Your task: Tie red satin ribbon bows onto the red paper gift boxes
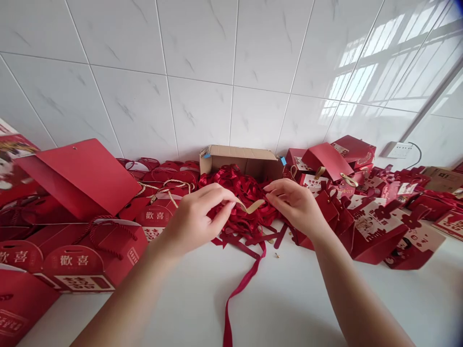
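My left hand [197, 217] and my right hand [294, 205] are raised over the white table [289, 299], fingers pinched on the two ends of a short tan strip [254, 206] stretched between them. Just behind and under the hands lies a heap of dark red ribbons [242, 197], spilling out of an open cardboard box [240, 161]. One long red ribbon [240, 289] trails from the heap toward me across the table.
Red gift boxes with rope handles [75, 262] are stacked at the left, with a folded red bag [81, 176] on top. More red gift boxes [376, 226] crowd the right. A white tiled wall [217, 72] stands behind, with a wall socket [398, 150] at the right.
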The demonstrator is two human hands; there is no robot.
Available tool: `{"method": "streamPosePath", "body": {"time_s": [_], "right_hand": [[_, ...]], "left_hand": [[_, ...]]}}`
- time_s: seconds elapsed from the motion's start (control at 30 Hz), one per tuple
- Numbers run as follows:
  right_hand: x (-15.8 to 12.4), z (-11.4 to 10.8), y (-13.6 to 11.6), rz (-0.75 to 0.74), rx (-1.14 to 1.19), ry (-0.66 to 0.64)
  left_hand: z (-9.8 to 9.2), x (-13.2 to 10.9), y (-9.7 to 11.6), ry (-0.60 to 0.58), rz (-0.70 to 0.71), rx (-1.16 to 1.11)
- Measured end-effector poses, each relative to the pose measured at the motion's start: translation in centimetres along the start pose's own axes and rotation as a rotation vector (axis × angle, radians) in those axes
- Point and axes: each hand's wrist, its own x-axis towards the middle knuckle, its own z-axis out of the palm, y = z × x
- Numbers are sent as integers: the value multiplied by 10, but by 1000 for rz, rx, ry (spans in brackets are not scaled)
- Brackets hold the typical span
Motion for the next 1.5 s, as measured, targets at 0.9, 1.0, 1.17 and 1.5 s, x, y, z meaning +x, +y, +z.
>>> {"method": "streamPosePath", "body": {"time_s": [0.9,1.0,1.17,1.5], "right_hand": [[-32,8,-63,-563,83,-34],[-35,8,-63,-560,73,-43],[-37,9,-63,-518,97,-78],[-40,10,-61,-431,186,-140]], "left_hand": [[-22,2,42,-209,-263,-626],[-25,4,44,-264,-323,-635],[-26,6,47,-263,-395,-620],[-27,5,45,-421,-456,-660]]}}
